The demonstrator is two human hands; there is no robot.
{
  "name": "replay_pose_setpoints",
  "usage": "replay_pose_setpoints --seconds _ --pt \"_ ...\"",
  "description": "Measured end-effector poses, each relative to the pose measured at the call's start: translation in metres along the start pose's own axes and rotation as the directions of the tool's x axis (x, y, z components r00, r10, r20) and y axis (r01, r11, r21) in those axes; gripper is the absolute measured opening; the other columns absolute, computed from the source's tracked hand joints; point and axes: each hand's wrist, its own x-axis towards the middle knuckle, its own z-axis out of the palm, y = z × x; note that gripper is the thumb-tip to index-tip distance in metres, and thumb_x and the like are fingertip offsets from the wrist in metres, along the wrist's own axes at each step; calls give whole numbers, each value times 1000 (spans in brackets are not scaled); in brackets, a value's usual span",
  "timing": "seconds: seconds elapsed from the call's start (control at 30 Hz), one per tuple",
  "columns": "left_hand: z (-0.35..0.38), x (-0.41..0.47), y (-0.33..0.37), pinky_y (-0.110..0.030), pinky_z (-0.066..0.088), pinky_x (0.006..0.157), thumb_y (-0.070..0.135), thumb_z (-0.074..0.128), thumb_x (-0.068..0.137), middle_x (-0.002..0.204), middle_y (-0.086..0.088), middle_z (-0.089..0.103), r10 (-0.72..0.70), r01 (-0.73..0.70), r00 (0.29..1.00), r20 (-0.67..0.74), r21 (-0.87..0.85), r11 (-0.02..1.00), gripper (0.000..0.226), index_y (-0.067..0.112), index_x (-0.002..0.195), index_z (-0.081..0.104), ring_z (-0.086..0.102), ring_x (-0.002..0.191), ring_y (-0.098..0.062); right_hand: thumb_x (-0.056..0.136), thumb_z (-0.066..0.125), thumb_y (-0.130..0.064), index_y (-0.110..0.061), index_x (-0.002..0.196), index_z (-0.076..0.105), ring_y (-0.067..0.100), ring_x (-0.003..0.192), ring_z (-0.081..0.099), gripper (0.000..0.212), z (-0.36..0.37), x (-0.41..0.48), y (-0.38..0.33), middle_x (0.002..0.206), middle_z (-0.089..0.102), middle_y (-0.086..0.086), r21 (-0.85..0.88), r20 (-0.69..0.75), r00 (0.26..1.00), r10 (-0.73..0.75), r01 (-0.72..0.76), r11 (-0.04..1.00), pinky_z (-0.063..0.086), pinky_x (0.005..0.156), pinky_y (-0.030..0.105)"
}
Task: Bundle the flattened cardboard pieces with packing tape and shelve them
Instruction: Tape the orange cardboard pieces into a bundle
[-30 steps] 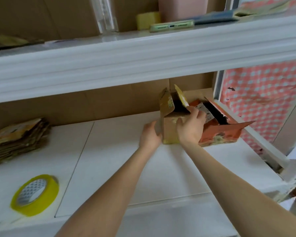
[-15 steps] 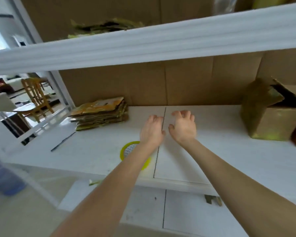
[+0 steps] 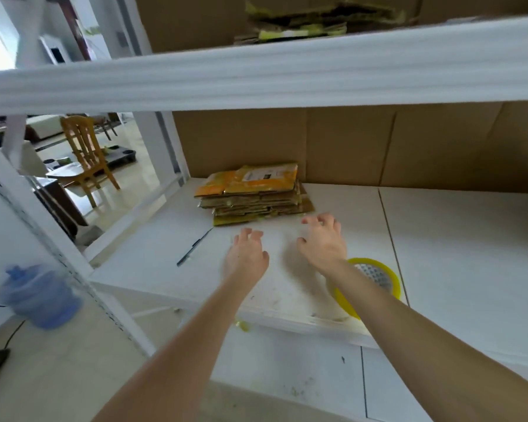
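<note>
Cardboard stack (image 3: 253,194) lies beyond both empty hands.

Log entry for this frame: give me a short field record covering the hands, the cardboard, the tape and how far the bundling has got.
left hand: empty, fingers loosely bent, over the shelf in front of the cardboard stack
right hand: empty, fingers spread, near the stack's front right corner
cardboard stack: flattened pieces piled at the back of the shelf, no tape visible round it
tape roll: yellow, flat on the shelf, partly hidden by the right forearm
upper shelf: holds another cardboard pile
task state: bundling not yet begun
</note>
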Motion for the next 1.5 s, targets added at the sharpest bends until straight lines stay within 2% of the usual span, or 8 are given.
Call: replay_pose_setpoints --seconds 0.43,0.67,0.83,0.97,1.13,1.23,1.37,1.5 --pt "-1 79 -138 -33 44 78 16 41 94 119 -3 51 -382 366 924 -11 307 878 32 22 124 50 53 111 -22 93 58 -37 -8 122 52 22 91 52 42 35 161 -18 125 49 13 412 36 970 242 -235 880 46 77 35" --pt "-12 108 -171 -31 40 70 31 44 91 112 -1 54 -379 359 925 10 298 884 31 21 118 52 56 105 -22 89 67 -36 -13 78 52 13 68 59 29 47 204 -40 78 57 2 752 156 889 430 -389 532 57 65 28" --pt "-30 134 -155 -31 42 66 40 50 93 129 -4 49 -230 240 959 -165 44 970 42 24 132 44 50 115 -23 90 63 -5 -9 101 60 15 77 57 12 53 204 -56 91 58 4 879 216 851 478 -383 284 57 64 28" --pt "-68 157 -149 -43 46 86 38 51 94 135 -10 46 -263 149 914 -310 -347 926 49 19 137 38 45 123 -30 91 60 -2 -10 98 60 23 97 62 10 39 176 -63 105 61 7 949 232 868 439 -301 92 59 71 31" --pt "-105 175 -150 -51 44 98 52 49 92 138 -10 47 -303 129 933 -195 -605 786 64 19 143 31 48 123 -32 93 52 4 -9 87 55 21 82 70 15 21 109 -44 89 70 9 980 194 923 334 -195 -29 61 65 30" --pt "-110 176 -147 -45 46 96 53 57 88 138 -9 50 -269 128 960 -74 -741 660 67 18 141 37 51 122 -29 93 50 5 -10 90 55 17 76 72 16 18 66 -26 84 71 7 989 138 954 265 -148 21 60 71 31" --pt "-98 146 -145 -18 51 65 17 67 88 116 -1 64 -187 26 982 -39 -942 333 37 18 122 54 65 94 -12 88 63 0 -8 109 59 16 78 67 23 8 17 -11 85 71 3 805 20 970 243 -160 571 53 74 26" --pt "-90 108 -143 -27 52 86 11 60 92 121 3 60 -26 -171 981 -193 -914 369 42 29 128 48 61 106 -11 87 69 -13 -17 114 57 14 81 72 30 -5 -11 -22 91 75 2 834 -116 957 265 -51 549 54 63 21"
